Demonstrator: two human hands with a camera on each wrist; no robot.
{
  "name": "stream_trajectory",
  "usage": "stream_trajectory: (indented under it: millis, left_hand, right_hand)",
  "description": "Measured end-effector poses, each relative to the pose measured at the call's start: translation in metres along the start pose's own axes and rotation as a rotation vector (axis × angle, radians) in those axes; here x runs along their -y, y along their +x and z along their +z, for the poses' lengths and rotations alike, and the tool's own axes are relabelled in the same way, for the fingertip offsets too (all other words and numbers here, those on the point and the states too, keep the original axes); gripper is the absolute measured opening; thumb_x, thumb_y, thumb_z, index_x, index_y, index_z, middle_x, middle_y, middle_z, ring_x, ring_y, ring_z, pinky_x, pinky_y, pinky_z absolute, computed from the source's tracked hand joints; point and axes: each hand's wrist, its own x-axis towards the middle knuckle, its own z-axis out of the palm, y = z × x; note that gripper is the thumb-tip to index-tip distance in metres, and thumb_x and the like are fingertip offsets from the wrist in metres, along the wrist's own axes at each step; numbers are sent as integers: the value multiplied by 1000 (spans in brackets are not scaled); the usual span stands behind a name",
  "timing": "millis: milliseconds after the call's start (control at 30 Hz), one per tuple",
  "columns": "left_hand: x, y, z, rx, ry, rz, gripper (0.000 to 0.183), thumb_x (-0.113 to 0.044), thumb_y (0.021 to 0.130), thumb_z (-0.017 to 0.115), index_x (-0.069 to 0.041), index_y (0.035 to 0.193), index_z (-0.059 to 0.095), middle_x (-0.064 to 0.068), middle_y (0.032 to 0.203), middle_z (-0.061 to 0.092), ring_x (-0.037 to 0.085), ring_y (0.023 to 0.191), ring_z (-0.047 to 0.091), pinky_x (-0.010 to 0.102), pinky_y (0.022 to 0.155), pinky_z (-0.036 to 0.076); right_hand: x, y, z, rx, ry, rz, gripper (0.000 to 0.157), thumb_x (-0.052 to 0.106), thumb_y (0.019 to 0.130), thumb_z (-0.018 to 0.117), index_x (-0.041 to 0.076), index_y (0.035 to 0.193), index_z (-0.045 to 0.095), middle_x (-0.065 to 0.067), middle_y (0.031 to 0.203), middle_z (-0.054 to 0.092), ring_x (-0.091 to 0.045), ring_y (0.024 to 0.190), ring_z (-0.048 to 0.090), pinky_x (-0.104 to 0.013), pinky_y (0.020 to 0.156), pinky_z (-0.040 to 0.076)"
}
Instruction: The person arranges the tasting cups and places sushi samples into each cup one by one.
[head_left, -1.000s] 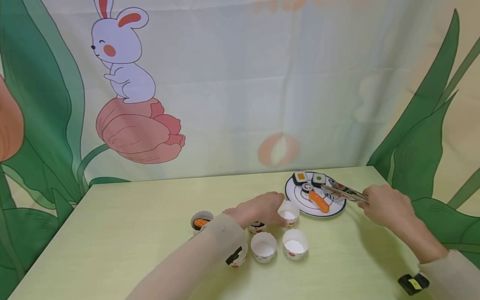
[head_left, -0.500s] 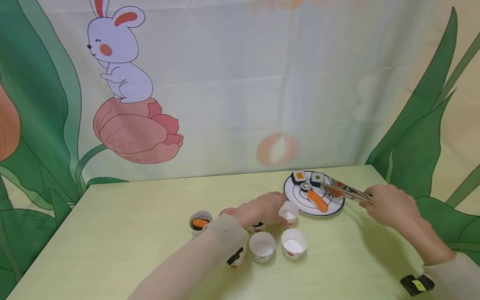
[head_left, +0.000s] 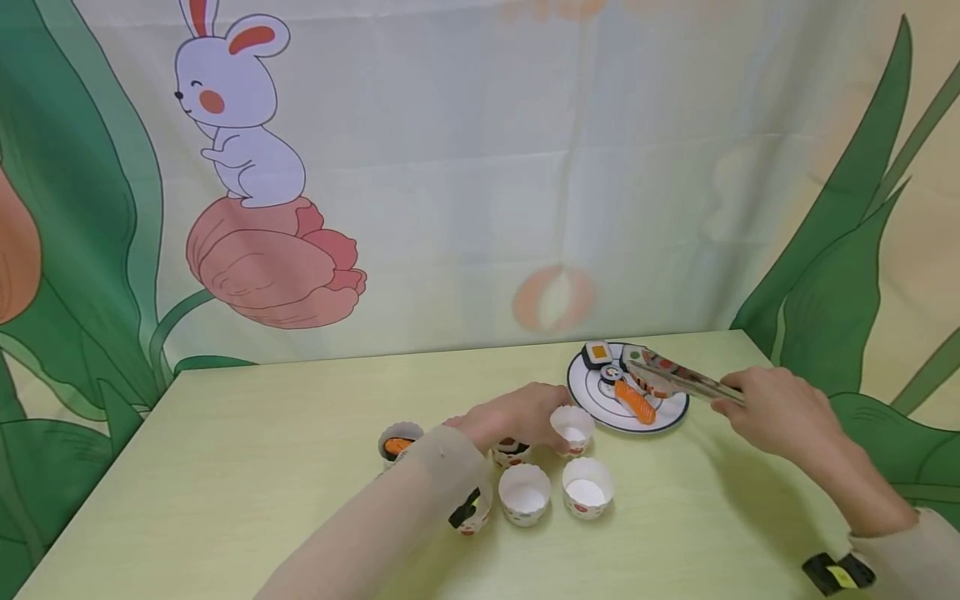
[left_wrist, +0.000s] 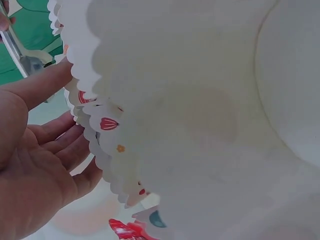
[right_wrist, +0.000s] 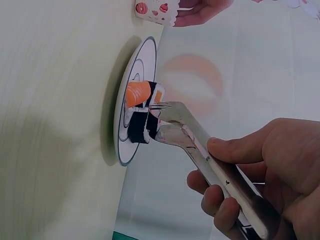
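Note:
My right hand (head_left: 780, 417) grips metal tongs (right_wrist: 200, 150), one tip fork-shaped, the other rounded. Their tips are at the toy sushi roll with a green centre (head_left: 635, 357), on a white blue-rimmed plate (head_left: 600, 407); I cannot tell whether they squeeze it. An orange-centred roll (head_left: 598, 354), a small roll (head_left: 612, 374) and a salmon sushi (head_left: 636, 403) share the plate. Something partly orange lies hidden behind the tongs. My left hand (head_left: 521, 417) holds a white paper baking cup (head_left: 573, 431) just left of the plate, thumb and fingers on its outside in the left wrist view.
Several more paper cups stand close by: one in front (head_left: 588, 489), another beside it (head_left: 525, 496), and one under my left wrist (head_left: 474, 521). A cup at the left (head_left: 402, 434) contains an orange sushi piece (head_left: 396, 447). A printed curtain (head_left: 450, 208) hangs behind the table.
The tongs' tips have moved left on the plate to the green-centred roll. My left hand and its cup have shifted slightly left and away from the plate.

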Motion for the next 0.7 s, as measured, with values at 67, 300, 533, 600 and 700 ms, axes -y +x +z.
stream_trajectory:
  millis: [67, 300, 533, 600, 700]
  left_hand:
    - [1, 0, 0, 1, -16, -6, 55, -29, 88, 84, -13, 135, 60, -1, 127, 62, 14, 112, 55, 34, 103, 45]
    - [2, -2, -1, -8, -41, -14, 52, -31, 86, 86, -13, 126, 60, -3, 115, 62, 12, 100, 55, 29, 94, 47]
    - [3, -3, -2, -5, -66, -15, 47, -31, 85, 87, -13, 120, 61, -4, 109, 62, 12, 97, 55, 29, 89, 47]
    - [3, -2, -2, -5, -67, -13, 48, -32, 85, 87, -12, 121, 62, -4, 109, 62, 13, 96, 55, 29, 89, 47]
    - [4, -2, -2, -5, -69, -11, 48, -31, 85, 87, -12, 120, 62, -4, 108, 62, 12, 96, 56, 29, 89, 47]
  right_hand:
    - [3, -1, -1, -4, 6, -3, 39, 23, 96, 72, -6, 121, 70, -26, 107, 70, -24, 70, 61, -38, 47, 43]
    - [12, -4, -2, -18, 26, -34, 36, 23, 94, 74, -3, 118, 72, -22, 104, 71, -21, 69, 58, -37, 47, 41]
    - [21, -7, -2, -33, 25, -95, 34, 24, 93, 76, -2, 115, 74, -17, 100, 73, -21, 71, 60, -37, 49, 43]
    - [23, -9, -2, -35, 20, -112, 36, 24, 93, 76, -3, 116, 74, -20, 104, 73, -22, 74, 63, -38, 52, 45]
    - [27, -10, -3, -30, 23, -135, 37, 25, 93, 77, -4, 116, 74, -19, 103, 74, -20, 72, 62, -38, 56, 46]
